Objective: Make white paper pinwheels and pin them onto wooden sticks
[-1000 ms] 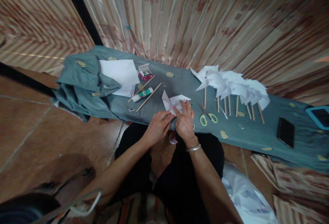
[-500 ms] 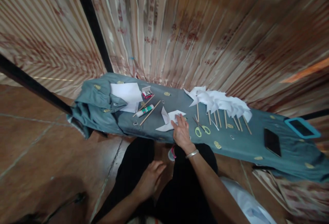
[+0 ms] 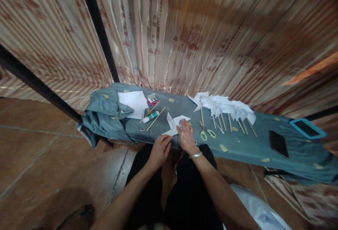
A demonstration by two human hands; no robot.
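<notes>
A folded white paper pinwheel [image 3: 172, 121], without a stick, lies on the cloth-covered table in front of me. My right hand [image 3: 186, 138], with a silver bangle at its wrist, holds the pinwheel down, fingers and thumb pressing on its right part. At the near left blade, my left hand [image 3: 159, 149] has its bent fingers closed on the paper edge; the fingertips are partly hidden. Just right of my right hand lie scissors [image 3: 206, 134] with green handles. A glue stick [image 3: 151, 116] rests between loose wooden sticks [image 3: 156, 119] to the left.
White paper sheets [image 3: 132, 103] and a small open box of pins [image 3: 152, 100] are at the left. Finished pinwheels on sticks [image 3: 223, 106] lie in an overlapping row at right. Farther right are a dark phone [image 3: 279, 143] and a blue-framed device [image 3: 307, 128]. A patterned curtain [image 3: 185, 40] hangs behind.
My left hand has risen from above my lap to the pinwheel's near left blade. My right hand stays on the paper. The camera view has shifted slightly.
</notes>
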